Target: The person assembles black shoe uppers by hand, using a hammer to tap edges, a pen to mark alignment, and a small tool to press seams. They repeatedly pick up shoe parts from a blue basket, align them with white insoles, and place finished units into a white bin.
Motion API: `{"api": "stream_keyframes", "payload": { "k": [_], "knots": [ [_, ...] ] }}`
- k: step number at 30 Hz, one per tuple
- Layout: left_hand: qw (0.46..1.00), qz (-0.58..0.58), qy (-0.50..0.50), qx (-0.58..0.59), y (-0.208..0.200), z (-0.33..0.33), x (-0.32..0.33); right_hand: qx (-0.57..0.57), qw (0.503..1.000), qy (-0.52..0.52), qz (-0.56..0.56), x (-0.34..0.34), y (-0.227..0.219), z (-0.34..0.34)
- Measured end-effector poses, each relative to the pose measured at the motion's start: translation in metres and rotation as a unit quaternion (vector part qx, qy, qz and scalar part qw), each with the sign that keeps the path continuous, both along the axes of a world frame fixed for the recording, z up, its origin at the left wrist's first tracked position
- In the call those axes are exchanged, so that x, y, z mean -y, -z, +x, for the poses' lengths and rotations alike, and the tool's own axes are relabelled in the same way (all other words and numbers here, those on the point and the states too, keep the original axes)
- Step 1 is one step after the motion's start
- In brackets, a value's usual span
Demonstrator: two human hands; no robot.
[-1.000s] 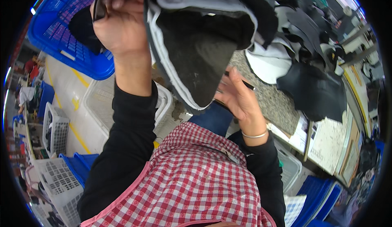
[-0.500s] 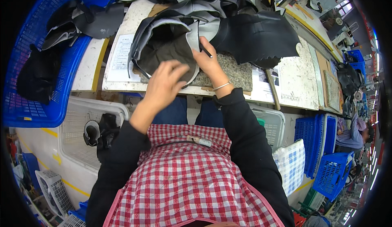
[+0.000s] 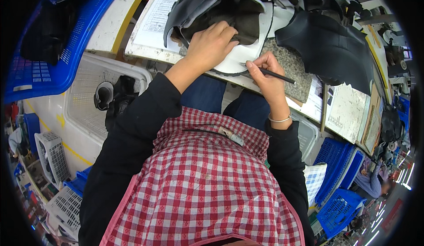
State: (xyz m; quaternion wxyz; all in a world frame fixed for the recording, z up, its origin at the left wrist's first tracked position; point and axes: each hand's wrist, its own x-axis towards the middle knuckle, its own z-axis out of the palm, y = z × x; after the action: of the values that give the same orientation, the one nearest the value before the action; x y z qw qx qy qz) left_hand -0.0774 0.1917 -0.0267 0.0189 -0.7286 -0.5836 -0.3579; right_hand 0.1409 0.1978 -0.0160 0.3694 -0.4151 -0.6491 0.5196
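Observation:
My right hand (image 3: 268, 79) is closed around a slim black pen (image 3: 282, 76), its thin tip resting at or just over the white lining (image 3: 236, 59) of a black leather boot upper (image 3: 181, 14). The curled fingers of my left hand (image 3: 211, 46) grip the upper's dark inner layer, holding it folded back so that the white lining lies bare; the fingertips are partly hidden in the fold. Beneath the upper and to its right shows a speckled stone slab (image 3: 291, 60) on the white worktable (image 3: 346, 113).
More black leather pieces (image 3: 327, 42) lie at the right and behind. A printed sheet (image 3: 160, 20) is at the left. A blue crate (image 3: 84, 47) stands far left, a white bin (image 3: 81, 98) below it. A wooden-handled tool (image 3: 324, 106) hangs over the table's front edge.
My left hand has come down onto the upper and folds its dark layer back, baring white lining. My right hand has turned the pen from the upper's right edge to point at that lining.

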Motion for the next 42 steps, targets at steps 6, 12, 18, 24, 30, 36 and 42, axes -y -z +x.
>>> {"api": "stream_keyframes", "payload": {
  "k": [6, 12, 18, 24, 30, 36, 42],
  "knots": [
    [0.999, 0.015, -0.015, -0.031, 0.002, 0.001, -0.003, 0.060, 0.994, 0.044, 0.085, 0.001, 0.008, -0.004],
    [0.999, 0.016, -0.021, -0.031, 0.005, 0.001, -0.002, 0.083, 0.990, 0.025, 0.111, 0.000, 0.010, -0.004],
    [1.000, 0.012, -0.018, -0.023, 0.000, 0.002, -0.002, 0.048, 0.996, 0.009, 0.081, -0.001, 0.009, -0.003],
    [0.987, 0.122, 0.086, 0.065, -0.047, -0.009, 0.021, -0.106, 0.993, 0.043, 0.004, 0.000, 0.014, 0.024],
    [0.968, -0.108, -0.211, -0.078, -0.119, -0.064, -0.004, -0.141, 0.989, 0.032, 0.019, 0.023, 0.002, 0.034],
    [0.919, 0.370, -0.105, -0.086, -0.220, -0.048, -0.030, -0.188, 0.965, -0.003, 0.182, 0.059, -0.061, 0.046],
    [0.968, 0.214, 0.131, 0.005, -0.214, 0.038, -0.114, -0.163, 0.945, 0.065, 0.276, 0.004, -0.099, 0.026]
  ]
}}
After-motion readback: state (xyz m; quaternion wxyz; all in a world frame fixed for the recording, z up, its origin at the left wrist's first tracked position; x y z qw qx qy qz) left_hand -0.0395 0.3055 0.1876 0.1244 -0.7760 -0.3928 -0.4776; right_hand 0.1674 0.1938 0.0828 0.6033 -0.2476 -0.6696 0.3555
